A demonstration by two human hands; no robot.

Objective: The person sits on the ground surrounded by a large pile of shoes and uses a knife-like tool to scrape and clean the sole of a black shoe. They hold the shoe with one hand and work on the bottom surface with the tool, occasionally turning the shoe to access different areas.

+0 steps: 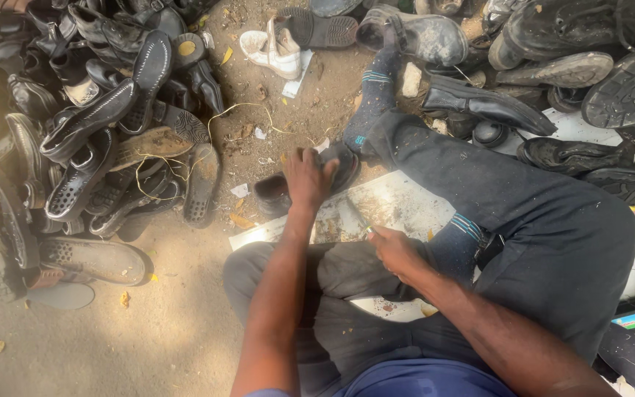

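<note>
A black shoe [306, 180], lying crosswise ahead, is gripped by the left hand [306, 176]; a knife [356, 215] is pinched in the right hand [395, 250] nearer the body.

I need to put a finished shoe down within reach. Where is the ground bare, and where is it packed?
Bare sand lies lower left, between the shoe pile and the left knee. A littered strip runs up the middle towards the white shoe. The left hand presses a black shoe; the right hand grips a tool. The boots upper right are packed tight.
</note>
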